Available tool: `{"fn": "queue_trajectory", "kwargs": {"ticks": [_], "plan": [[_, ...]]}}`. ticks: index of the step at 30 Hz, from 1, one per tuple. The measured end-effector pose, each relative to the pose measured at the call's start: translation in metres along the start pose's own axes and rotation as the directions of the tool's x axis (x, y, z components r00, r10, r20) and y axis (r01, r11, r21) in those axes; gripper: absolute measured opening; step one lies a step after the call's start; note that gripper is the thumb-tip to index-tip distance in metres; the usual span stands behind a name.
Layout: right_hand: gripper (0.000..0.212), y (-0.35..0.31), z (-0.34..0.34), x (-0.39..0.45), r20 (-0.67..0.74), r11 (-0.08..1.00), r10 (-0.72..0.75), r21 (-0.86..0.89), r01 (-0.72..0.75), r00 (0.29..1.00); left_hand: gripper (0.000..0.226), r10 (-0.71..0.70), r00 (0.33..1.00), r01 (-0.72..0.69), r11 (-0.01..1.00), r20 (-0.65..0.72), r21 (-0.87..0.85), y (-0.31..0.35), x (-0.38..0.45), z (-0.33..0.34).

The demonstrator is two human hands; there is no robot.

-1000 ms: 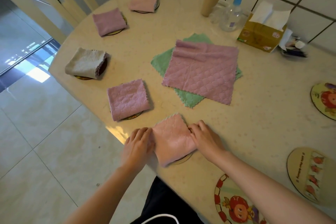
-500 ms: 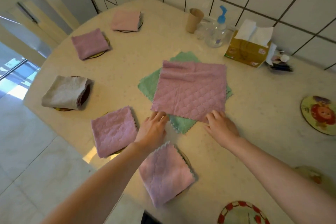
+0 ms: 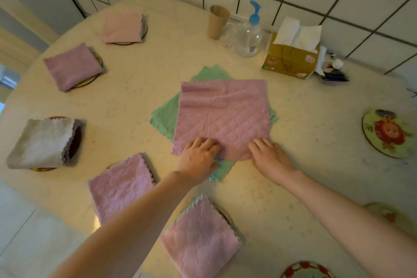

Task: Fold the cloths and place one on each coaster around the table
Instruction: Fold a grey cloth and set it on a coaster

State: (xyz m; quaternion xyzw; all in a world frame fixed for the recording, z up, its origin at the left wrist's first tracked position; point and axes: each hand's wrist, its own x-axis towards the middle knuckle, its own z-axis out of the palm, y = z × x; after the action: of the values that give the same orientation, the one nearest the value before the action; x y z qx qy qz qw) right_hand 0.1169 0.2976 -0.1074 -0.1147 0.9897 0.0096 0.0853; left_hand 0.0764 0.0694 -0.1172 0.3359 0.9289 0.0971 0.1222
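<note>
Nearest us, a folded pink cloth (image 3: 203, 236) sits on its coaster at the table (image 3: 293, 178) edge, with a bare coaster (image 3: 308, 271) at five o'clock. Another folded pink cloth (image 3: 120, 184) lies at eight o'clock. Our left hand (image 3: 199, 157) and right hand (image 3: 269, 157) rest on the near edge of the unfolded pink cloth (image 3: 223, 117); fingers are bent onto the fabric, but we cannot tell whether they pinch it. It lies over a green cloth (image 3: 164, 117) mid-table. Open tabletop runs toward the empty coaster (image 3: 387, 135) at three o'clock. Far off stand a cup (image 3: 217, 21), a pump bottle (image 3: 249, 34) and a tissue box (image 3: 291, 58).
</note>
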Motion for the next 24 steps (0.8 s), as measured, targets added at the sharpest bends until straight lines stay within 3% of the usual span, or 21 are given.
{"fn": "queue_trajectory", "kwargs": {"ticks": [3,5,7,9,11,15,17,20,24], "plan": [[0.004,0.004,-0.013,0.012,-0.143,0.962,0.135,0.255,-0.095,0.981,0.057,-0.039,0.999,0.037,0.997,0.02,0.068,0.003,0.006,-0.006],[0.004,0.007,-0.029,0.02,-0.133,0.909,0.174,0.403,-0.107,0.976,0.055,-0.078,0.997,0.078,0.996,0.003,0.05,0.002,0.012,-0.007],[0.011,0.009,-0.044,0.027,-0.072,0.865,0.155,0.492,-0.1,0.985,0.042,-0.111,0.992,0.105,0.991,-0.068,-0.079,-0.006,0.017,-0.008],[0.021,0.012,-0.055,0.032,-0.017,0.871,0.094,0.486,-0.074,0.995,0.033,-0.167,0.976,0.136,0.969,-0.142,-0.205,-0.023,0.02,-0.01],[0.03,0.018,-0.061,0.033,0.018,0.892,0.017,0.451,-0.023,1.0,0.029,-0.209,0.959,0.165,0.961,-0.19,-0.222,-0.045,0.018,-0.017],[0.015,0.036,-0.057,0.028,-0.098,0.949,-0.081,0.298,0.106,0.992,0.028,-0.208,0.951,0.146,0.954,-0.227,-0.262,-0.07,0.01,-0.034],[0.018,0.043,-0.056,0.026,-0.177,0.955,-0.03,0.284,0.08,0.984,0.03,-0.193,0.947,0.108,0.943,-0.255,-0.314,-0.067,0.009,-0.046],[0.034,0.051,-0.067,0.018,-0.244,0.914,0.115,0.406,-0.006,0.963,0.037,-0.248,0.909,0.105,0.913,-0.334,-0.394,-0.048,0.012,-0.064],[0.045,0.062,-0.091,-0.005,-0.331,0.839,0.199,0.544,0.014,0.922,0.041,-0.321,0.861,0.132,0.89,-0.395,-0.437,-0.013,0.011,-0.082]]}}
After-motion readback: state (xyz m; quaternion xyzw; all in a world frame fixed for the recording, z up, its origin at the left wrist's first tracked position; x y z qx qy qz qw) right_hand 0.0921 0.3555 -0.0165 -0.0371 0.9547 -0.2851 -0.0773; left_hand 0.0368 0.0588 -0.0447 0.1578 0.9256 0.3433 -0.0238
